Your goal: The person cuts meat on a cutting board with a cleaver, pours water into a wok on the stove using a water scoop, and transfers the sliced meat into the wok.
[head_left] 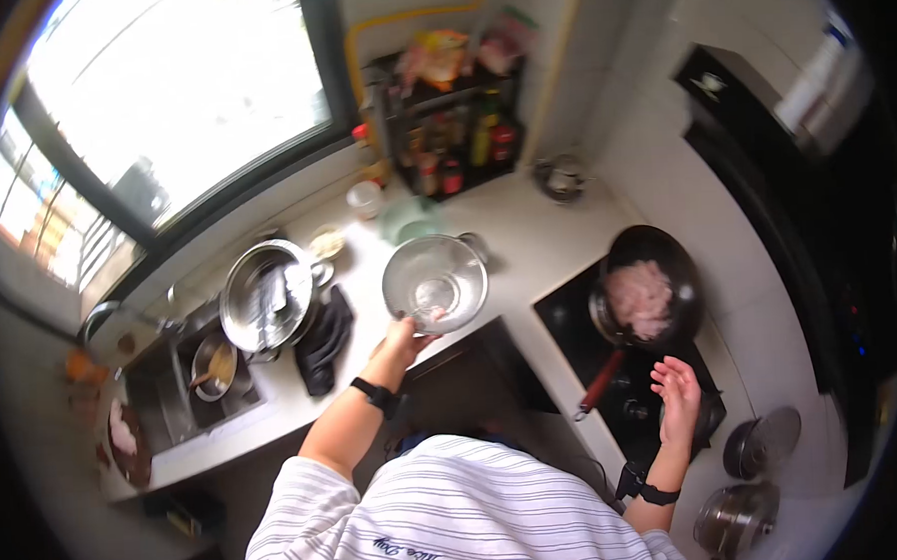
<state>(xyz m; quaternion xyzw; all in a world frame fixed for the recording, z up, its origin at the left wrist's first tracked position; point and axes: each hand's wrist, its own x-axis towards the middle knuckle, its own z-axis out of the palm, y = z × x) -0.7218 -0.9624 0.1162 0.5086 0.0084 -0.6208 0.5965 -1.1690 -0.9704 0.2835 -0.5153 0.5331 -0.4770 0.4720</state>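
My left hand (405, 342) grips the near rim of a clear glass bowl (436, 284), which has a little pinkish residue inside. The bowl is over the front part of the white counter. My right hand (679, 395) is raised near the cooktop with its fingers apart and nothing in it. Just beyond it, a dark wok (682, 280) with a red-brown handle stands on the black cooktop (567, 320). Pale pink raw meat (640, 298) lies in the wok.
A steel pot (232, 307) and a dark cloth (323, 350) lie beside the sink (258, 396). A greenish bowl (406, 219) and a bottle rack (449, 140) stand behind. Lidded pots (736, 518) are at the lower right, below the range hood (765, 186).
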